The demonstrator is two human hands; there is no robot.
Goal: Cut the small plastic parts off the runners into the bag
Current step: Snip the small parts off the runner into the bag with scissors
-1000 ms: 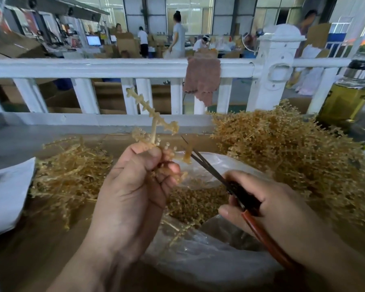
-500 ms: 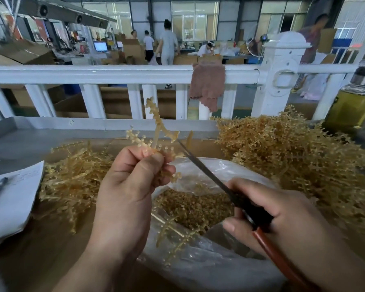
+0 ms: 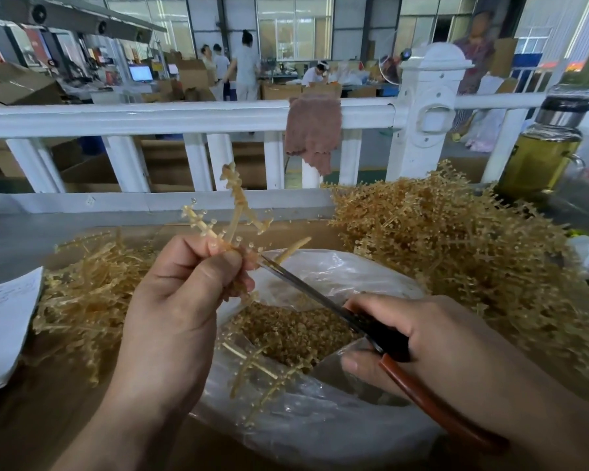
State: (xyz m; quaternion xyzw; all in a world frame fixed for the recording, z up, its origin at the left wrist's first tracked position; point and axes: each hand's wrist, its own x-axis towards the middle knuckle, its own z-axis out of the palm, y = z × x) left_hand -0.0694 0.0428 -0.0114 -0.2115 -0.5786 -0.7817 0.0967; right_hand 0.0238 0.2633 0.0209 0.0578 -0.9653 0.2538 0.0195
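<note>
My left hand (image 3: 181, 300) pinches a tan plastic runner (image 3: 235, 205) with small parts on its branches, held upright above the clear plastic bag (image 3: 320, 426). My right hand (image 3: 432, 345) grips scissors (image 3: 306, 288) with a black and red-brown handle. The blade tips reach the runner right beside my left fingertips, at a bare branch that sticks out to the right. The bag's open mouth holds a heap of small cut parts (image 3: 286, 331), and a few runner pieces lie on its near fold.
A big heap of tan runners (image 3: 456, 253) fills the right side; a flatter pile of runners (image 3: 85, 290) lies left. Paper sheets (image 3: 4, 321) sit at the far left. A white railing (image 3: 184, 117) with a brown cloth (image 3: 312, 134) stands behind, and a bottle of yellow liquid (image 3: 541, 154) at right.
The scissors have slid left and down along the runner to its base by my left fingers. The runner has turned a little in my left hand.
</note>
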